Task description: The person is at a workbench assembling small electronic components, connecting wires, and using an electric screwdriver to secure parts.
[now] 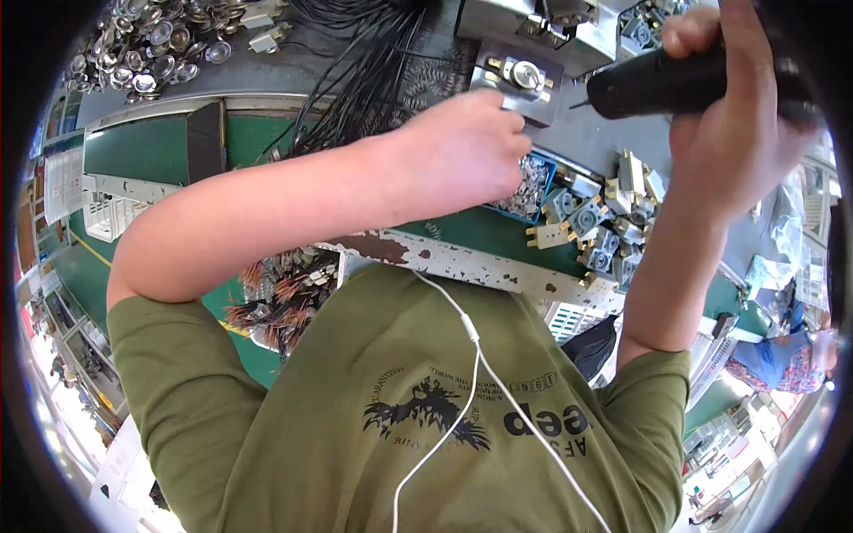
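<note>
Upper right, the right hand (pixel 742 147) grips a black, cylindrical, seemingly plastic driver (pixel 653 84), likely rigid, best held mid-barrel; the left hand (pixel 471 151) has curled fingers, contents unclear.

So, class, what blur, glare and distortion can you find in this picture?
Head view: right hand and black tool slightly blurred; head view: bright glints on the shiny metal pieces; head view: fisheye bending toward the rim, with black corners.

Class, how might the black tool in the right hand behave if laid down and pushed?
The black tool would probably stay rigid, since its thick body looks straight. It may roll, as its sides look rounded. Its thin tip could catch on things, because it pokes out bare.
</note>
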{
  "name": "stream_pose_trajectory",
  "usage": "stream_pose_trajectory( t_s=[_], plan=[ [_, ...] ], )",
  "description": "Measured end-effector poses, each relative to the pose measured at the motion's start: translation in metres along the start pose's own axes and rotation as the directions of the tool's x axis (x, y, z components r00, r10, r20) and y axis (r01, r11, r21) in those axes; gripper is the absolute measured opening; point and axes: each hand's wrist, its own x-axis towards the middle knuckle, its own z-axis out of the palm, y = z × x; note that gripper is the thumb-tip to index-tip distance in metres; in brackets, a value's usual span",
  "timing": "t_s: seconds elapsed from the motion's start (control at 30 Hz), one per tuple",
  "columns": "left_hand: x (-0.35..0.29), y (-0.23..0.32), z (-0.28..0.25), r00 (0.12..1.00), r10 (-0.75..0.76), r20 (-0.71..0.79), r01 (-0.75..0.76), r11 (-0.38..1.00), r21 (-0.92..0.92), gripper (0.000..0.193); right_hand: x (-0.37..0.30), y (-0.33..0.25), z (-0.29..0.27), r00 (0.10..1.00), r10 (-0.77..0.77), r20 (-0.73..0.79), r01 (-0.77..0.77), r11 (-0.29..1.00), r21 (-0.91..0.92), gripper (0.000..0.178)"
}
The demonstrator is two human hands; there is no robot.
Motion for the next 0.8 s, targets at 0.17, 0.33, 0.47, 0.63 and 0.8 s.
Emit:
stream_pose_trajectory(
  t_s=[0.17, 0.33, 0.47, 0.63, 0.8],
  plan=[
    [-0.002, -0.003, 0.002, 0.999, 0.047, -0.027, -0.046, 0.998, 0.033, 0.007, 0.024, -0.006, -0.038, 0.963, 0.196, -0.185, -0.155, 0.964, 0.215, 0.02],
    [0.005, -0.005, -0.003, 1.0, 0.029, 0.009, -0.026, 0.969, -0.244, 0.006, 0.05, 0.01, -0.027, 0.974, 0.02, -0.224, 0.019, 0.985, 0.169, 0.019],
    [-0.001, -0.007, -0.001, 1.0, 0.003, 0.011, 0.001, 0.938, -0.347, 0.012, 0.037, 0.022, 0.031, 0.974, -0.041, -0.222, 0.078, 0.984, 0.159, 0.028],
    [-0.001, -0.004, -0.005, 0.999, -0.039, 0.009, 0.039, 0.916, -0.4, 0.014, 0.042, 0.038, 0.016, 0.993, -0.089, -0.082, 0.1, 0.986, 0.133, 0.033],
    [-0.004, -0.004, -0.001, 1.0, -0.014, 0.001, 0.014, 0.93, -0.367, 0.014, 0.038, 0.032, 0.037, 0.986, -0.094, -0.139, 0.112, 0.985, 0.127, 0.03]
  ],
)
